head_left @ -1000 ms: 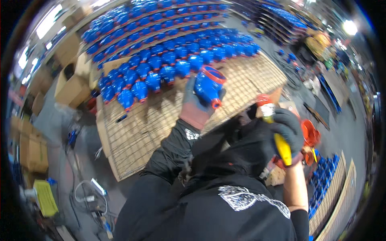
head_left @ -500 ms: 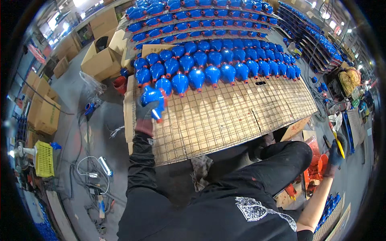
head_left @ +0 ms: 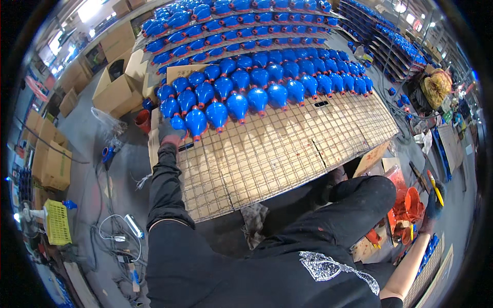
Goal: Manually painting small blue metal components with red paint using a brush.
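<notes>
Where the front row ends at the left side of a wire-mesh rack lined with brown cardboard (head_left: pixel 272 159), one glossy blue bulb-shaped piece (head_left: pixel 178 124) sits at the gloved left hand (head_left: pixel 171 135). Left fingers largely hidden; cannot tell whether they grip it or are loose. Rows of matching blue pieces with red necks (head_left: pixel 238 107) fill the rack's far part.

Right of the rack, toward the person: gloved right hand (head_left: pixel 435 205), closed on a yellow-handled paintbrush with a red tip (head_left: pixel 436 190).

Containers: open brown cardboard box (head_left: pixel 119 96), beyond the rack's left side, dark object inside; round red bucket (head_left: pixel 143 122), just beside that side, contents unclear; yellow plastic lattice basket (head_left: pixel 57 222), well left of the rack, contents unclear; orange-red round tub (head_left: pixel 412 204), right of the rack, interior red.

Change: 0.5 s ago the piece was held tipped, in front of the row's left end; now it is in line with the row. Brush remains in the right hand.
</notes>
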The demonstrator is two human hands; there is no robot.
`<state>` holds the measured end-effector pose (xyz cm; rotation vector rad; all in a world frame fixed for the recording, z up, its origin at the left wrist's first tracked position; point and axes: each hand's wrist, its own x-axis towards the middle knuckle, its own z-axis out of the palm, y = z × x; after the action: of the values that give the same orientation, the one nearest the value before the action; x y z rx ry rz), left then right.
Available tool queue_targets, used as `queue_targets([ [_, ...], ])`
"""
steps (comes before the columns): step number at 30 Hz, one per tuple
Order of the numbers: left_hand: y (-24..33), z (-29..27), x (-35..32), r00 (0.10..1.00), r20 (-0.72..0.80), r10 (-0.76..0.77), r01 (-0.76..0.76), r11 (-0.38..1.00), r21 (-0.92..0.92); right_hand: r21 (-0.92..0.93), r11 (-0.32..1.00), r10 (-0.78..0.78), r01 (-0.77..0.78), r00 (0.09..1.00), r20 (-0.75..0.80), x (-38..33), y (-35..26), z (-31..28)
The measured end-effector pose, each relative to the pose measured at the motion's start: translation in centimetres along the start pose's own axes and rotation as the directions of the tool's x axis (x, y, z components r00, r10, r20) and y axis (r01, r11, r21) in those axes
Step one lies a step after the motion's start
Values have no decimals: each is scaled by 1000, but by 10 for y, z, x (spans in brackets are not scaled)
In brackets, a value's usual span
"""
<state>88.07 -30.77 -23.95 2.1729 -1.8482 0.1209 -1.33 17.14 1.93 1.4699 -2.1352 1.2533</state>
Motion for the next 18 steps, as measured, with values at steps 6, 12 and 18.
queue_targets([
  [6, 52, -81, -29, 993, -113, -35, 16, 986, -166, -137, 986, -98, 97, 995, 1, -22, -1, -5],
  [12, 177, -141, -27, 966, 33, 257, -114, 536, -837, -296, 954, -52, 39, 998, -36, -44, -34, -25],
  [18, 380, -178, -91, 727, -2, 687, -379, 399, -835, -593, 802, -207, 76, 966, -156, -102, -65, -98],
])
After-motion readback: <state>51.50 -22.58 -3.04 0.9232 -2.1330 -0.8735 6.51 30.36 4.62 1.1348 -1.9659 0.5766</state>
